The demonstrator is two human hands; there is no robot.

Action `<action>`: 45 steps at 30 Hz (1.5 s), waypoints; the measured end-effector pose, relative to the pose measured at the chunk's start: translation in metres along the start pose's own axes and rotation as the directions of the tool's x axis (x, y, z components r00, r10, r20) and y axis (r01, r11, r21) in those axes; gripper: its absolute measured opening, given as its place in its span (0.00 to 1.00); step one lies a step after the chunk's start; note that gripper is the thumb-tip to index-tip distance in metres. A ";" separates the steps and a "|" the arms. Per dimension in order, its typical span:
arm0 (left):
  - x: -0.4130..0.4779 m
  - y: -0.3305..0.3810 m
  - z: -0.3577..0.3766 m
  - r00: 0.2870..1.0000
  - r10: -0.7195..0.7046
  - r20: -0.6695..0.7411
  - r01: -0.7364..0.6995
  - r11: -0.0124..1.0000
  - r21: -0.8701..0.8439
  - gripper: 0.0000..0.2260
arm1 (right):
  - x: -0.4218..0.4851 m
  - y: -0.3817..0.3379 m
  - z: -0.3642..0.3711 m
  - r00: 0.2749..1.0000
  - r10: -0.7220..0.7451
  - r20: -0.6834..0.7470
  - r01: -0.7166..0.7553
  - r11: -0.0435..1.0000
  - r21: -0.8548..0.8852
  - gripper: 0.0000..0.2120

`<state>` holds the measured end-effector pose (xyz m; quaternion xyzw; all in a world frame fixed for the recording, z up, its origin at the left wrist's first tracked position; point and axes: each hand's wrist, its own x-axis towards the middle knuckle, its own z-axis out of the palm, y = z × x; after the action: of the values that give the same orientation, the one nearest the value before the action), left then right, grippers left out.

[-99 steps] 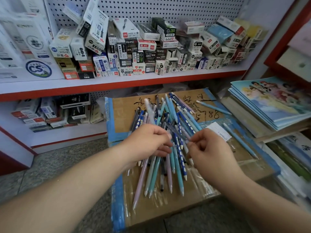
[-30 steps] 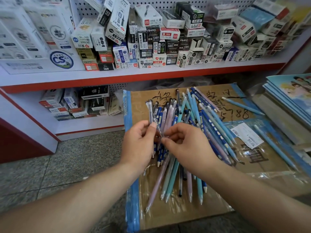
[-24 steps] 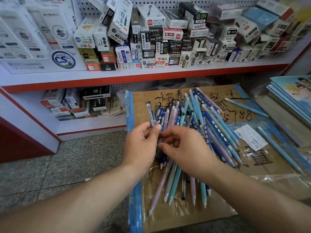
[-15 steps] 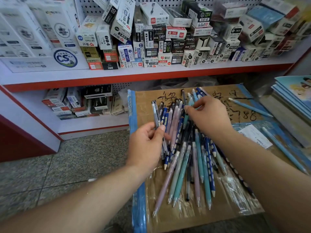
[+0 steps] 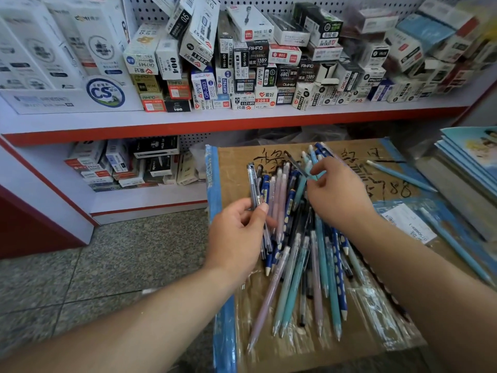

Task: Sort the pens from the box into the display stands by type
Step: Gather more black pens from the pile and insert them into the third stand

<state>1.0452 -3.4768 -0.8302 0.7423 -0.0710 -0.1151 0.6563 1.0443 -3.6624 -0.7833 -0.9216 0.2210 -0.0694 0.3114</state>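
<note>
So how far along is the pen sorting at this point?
Early. Nothing looks placed: no display stand is in view. In hand: the left hand grips a few clear pens, and the right hand seems to pinch a dark pen out of the pen pile. Remaining: most of that pile on the cardboard box, plus two loose light-blue pens to the right.

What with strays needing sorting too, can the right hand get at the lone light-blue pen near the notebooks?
Probably yes: nothing lies between the light-blue pen and the right hand, though that hand pinches a dark pen.
</note>
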 end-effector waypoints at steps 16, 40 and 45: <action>0.002 0.006 0.002 0.999 -0.025 -0.043 0.025 1.000 -0.004 0.13 | -0.088 -0.007 0.023 0.928 -0.250 0.275 0.211 0.964 0.165 0.10; 0.005 -0.003 0.002 1.000 -0.007 -0.010 0.008 0.999 0.032 0.17 | -0.010 0.015 0.006 0.985 0.155 0.073 -0.161 0.983 0.088 0.17; 0.006 -0.003 0.002 1.000 -0.007 -0.015 0.008 0.999 0.053 0.20 | -0.011 0.016 0.009 0.987 0.144 0.064 -0.145 0.989 0.011 0.17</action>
<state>1.0501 -3.4796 -0.8340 0.7607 -0.0665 -0.1101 0.6362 1.0310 -3.6645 -0.7999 -0.9024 0.2769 -0.0193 0.3296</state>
